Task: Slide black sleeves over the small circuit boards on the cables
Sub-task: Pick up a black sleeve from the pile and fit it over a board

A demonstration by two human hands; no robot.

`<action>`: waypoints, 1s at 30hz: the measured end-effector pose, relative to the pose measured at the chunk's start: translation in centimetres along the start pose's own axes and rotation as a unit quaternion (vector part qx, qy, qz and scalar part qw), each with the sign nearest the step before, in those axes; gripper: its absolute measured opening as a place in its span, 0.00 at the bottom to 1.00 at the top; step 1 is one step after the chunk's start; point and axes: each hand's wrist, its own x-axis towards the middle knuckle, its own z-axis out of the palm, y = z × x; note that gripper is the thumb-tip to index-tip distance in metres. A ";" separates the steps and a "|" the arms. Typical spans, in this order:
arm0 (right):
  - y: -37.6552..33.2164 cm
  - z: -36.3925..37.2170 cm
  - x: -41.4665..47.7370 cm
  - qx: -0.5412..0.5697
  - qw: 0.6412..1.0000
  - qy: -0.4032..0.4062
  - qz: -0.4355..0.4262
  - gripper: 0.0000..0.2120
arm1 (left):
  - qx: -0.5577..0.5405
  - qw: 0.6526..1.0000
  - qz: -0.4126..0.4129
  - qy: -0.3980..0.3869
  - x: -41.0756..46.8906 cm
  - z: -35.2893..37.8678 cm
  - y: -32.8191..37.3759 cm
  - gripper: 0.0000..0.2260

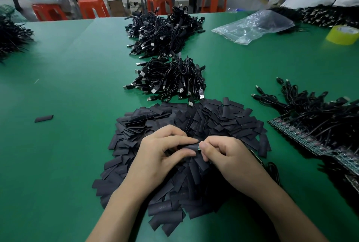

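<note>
My left hand pinches a black sleeve between thumb and fingers, just above a big heap of loose black sleeves. My right hand pinches a small green circuit board whose end shows at the sleeve's right mouth. The board's cable trails off to the right behind my right hand. Most of the board is hidden by my fingers and the sleeve.
Two piles of black USB cables lie beyond the heap on the green table. Cables with bare green boards lie at the right. One stray sleeve lies left. A clear bag and yellow tape roll sit far right.
</note>
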 end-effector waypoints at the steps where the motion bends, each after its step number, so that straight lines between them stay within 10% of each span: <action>1: 0.1 0.0 0.0 0.002 1.000 -0.001 -0.002 0.18 | 0.000 1.000 -0.001 -0.001 0.0 0.0 0.0 0.10; 30: 1.3 -0.5 0.7 0.172 0.984 -0.013 0.049 0.07 | -0.005 0.998 0.034 0.044 -0.4 0.4 0.0 0.08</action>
